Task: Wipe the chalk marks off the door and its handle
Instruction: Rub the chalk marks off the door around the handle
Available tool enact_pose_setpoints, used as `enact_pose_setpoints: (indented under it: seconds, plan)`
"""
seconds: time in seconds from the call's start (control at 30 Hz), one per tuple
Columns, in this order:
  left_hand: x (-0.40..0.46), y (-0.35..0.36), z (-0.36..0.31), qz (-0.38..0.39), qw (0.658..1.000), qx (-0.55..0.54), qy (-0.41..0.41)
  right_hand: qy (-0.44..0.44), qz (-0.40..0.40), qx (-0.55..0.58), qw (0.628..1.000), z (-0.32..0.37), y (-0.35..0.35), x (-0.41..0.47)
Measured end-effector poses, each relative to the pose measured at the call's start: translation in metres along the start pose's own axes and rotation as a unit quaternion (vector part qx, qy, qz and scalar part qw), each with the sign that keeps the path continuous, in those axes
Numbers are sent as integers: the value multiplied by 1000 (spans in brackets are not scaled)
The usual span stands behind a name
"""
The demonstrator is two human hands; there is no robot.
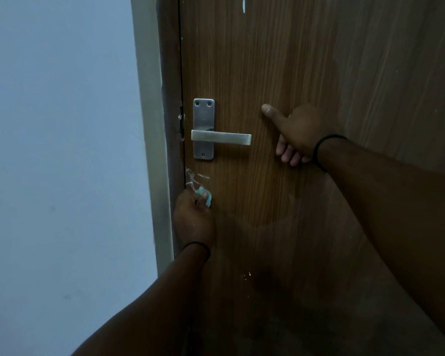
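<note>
Left hand: the left hand (193, 219) presses a small teal cloth (205, 196) against the door (306, 60); its grip is curled round the bunched cloth.
Right hand: the right hand (297, 133) lies against the door to the right of the handle (221, 138), thumb stretched toward it, fingers loosely bent, holding nothing.
Chalk marks: the white chalk marks (194, 179) sit just below the handle's plate, close to the door's left edge by the frame (149, 124).
Key relation: the marks lie directly above the cloth, just beyond it; the left hand is the nearer one.
Handle axis: the lever runs level, pointing right.
Judged next move: a short upward rub should cover the scribble.
Other specks: white flecks (243, 5) show near the top.
</note>
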State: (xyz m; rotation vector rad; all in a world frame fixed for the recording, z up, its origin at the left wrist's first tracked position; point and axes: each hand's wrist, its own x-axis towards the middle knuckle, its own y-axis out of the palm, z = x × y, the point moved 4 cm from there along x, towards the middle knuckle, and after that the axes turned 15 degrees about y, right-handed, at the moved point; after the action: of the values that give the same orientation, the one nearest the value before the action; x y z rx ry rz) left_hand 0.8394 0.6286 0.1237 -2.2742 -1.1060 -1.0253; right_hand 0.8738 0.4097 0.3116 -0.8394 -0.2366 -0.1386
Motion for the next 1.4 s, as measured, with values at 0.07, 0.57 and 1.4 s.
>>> enact_pose_setpoints:
  seconds: [0.07, 0.57, 1.4]
  plan:
    - [-7, -8, 13, -12, 999, 21, -42, 0, 1, 0, 1000, -1, -1, -1]
    - [17, -12, 4, -76, 996, 13, -55, -1, 6, 15, 1000, -1, 0, -3]
    - [30, -22, -14, -13, 999, 42, 3, 4, 5, 26, 1000, -4, -2, -5]
